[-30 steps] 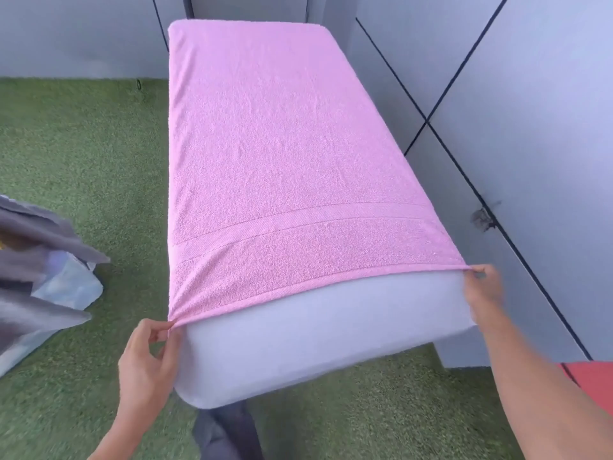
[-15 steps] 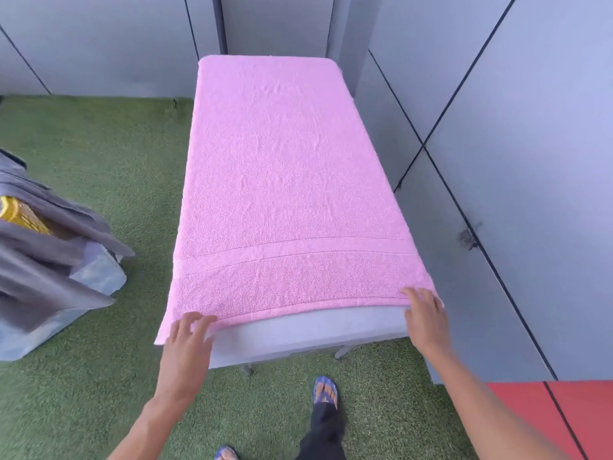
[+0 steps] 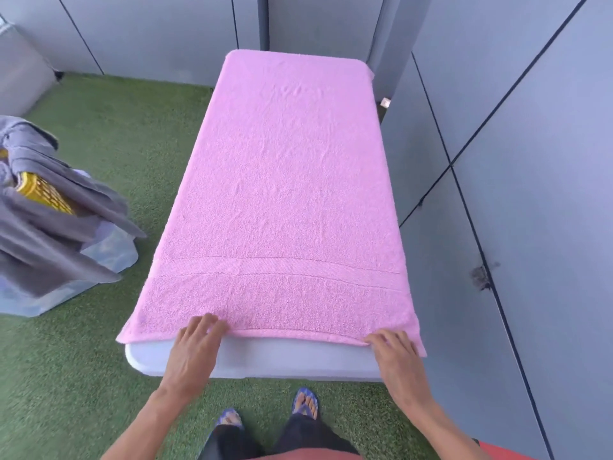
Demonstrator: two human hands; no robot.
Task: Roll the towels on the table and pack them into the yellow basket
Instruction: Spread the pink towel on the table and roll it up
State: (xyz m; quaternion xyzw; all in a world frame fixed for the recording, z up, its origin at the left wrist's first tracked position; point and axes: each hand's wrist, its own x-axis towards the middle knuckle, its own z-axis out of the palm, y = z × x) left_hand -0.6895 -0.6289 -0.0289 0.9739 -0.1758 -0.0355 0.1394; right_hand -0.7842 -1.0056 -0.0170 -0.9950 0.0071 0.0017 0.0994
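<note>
A pink towel [image 3: 285,200] lies spread flat over the white table [image 3: 265,360], covering almost all of its top. My left hand [image 3: 195,343] rests at the towel's near hem, left of the middle, fingers stretched onto the cloth. At the near right corner my right hand [image 3: 394,351] lies on the hem with its fingertips pressing the edge. Neither hand has lifted the cloth. The yellow basket [image 3: 43,194] shows at the far left, mostly hidden under draped grey towels [image 3: 49,237].
The grey towels and basket sit on a pale translucent bin [image 3: 109,254] on the green turf floor [image 3: 109,134]. Grey panel walls run close along the table's right side and far end. My feet in blue sandals [image 3: 305,401] stand at the table's near end.
Both hands let go of the towel's near corners, which had been pulled out over the table end. They now lie on the near hem, the left hand closer to the middle. The towel lies flat.
</note>
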